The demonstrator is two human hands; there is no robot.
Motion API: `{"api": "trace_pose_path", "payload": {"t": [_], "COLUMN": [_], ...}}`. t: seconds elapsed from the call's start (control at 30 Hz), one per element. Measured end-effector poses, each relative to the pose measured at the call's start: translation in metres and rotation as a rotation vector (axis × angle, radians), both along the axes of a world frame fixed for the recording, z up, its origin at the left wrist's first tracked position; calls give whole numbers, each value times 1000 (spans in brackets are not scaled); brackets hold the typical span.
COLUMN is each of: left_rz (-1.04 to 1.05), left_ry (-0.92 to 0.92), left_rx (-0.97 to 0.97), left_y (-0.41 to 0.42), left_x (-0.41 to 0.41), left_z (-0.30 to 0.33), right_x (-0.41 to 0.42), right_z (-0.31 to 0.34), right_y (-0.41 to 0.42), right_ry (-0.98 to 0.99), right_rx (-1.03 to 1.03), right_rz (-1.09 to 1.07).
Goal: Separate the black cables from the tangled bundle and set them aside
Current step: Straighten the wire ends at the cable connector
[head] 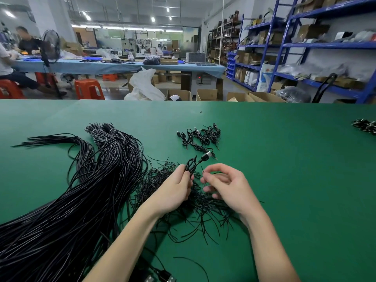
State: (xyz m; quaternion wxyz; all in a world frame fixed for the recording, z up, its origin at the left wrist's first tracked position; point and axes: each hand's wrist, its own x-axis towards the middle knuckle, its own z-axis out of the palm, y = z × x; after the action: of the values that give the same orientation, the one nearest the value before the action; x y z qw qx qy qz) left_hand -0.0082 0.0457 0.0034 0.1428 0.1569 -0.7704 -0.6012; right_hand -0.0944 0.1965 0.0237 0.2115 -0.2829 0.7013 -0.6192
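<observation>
A: Head view, entry one. What do you log for the hands?

B: I see my left hand (177, 187) with fingers curled round a folded black cable (191, 166); its USB plug (207, 155) sticks up and to the right, above the fingers. My right hand (225, 185) sits just beside it, fingers bent inward, thumb and forefinger close together. Whether they pinch a thin strand, I cannot tell.

A: And the task's material?

B: Tangled bundle (189, 208) of thin black wires lies on the green tabletop (295, 180) directly under both hands. A large sheaf of long black cables (67, 210) runs from near left toward the far side, tied near its far end. Small pile of coiled cables (200, 137) lies beyond the hands, apart from the bundle.

A: Anything else?

B: Another dark cable heap (365, 126) at the far right edge.
</observation>
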Motion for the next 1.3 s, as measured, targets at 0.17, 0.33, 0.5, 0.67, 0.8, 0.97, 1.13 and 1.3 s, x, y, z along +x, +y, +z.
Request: {"api": "trace_pose_path", "payload": {"t": [0.17, 0.33, 0.5, 0.67, 0.8, 0.97, 1.13, 1.3], "left_rz": [-10, 33, 60, 83, 55, -36, -28, 30], "left_ry": [-13, -12, -14, -4, 33, 38, -37, -73], "left_rx": [-248, -415, -485, -530, -649, -803, -854, -771], "left_y": [8, 9, 9, 11, 14, 16, 18, 21], "left_x": [1, 4, 3, 0, 1, 1, 2, 1], "left_z": [-1, 2, 0, 1, 5, 8, 7, 7], "right_x": [10, 13, 10, 8, 7, 5, 3, 6], "right_z": [0, -3, 0, 0, -3, -3, -8, -13], "right_y": [-17, -21, -20, -19, -18, -22, -23, -30], "right_ry": [61, 94, -5, -355, -564, -573, -545, -379], "right_rx": [-49, 8, 16, -109, -134, -133, -142, -72], "right_rz": [-105, -161, -48, -129, -99, -86, -142, -187]}}
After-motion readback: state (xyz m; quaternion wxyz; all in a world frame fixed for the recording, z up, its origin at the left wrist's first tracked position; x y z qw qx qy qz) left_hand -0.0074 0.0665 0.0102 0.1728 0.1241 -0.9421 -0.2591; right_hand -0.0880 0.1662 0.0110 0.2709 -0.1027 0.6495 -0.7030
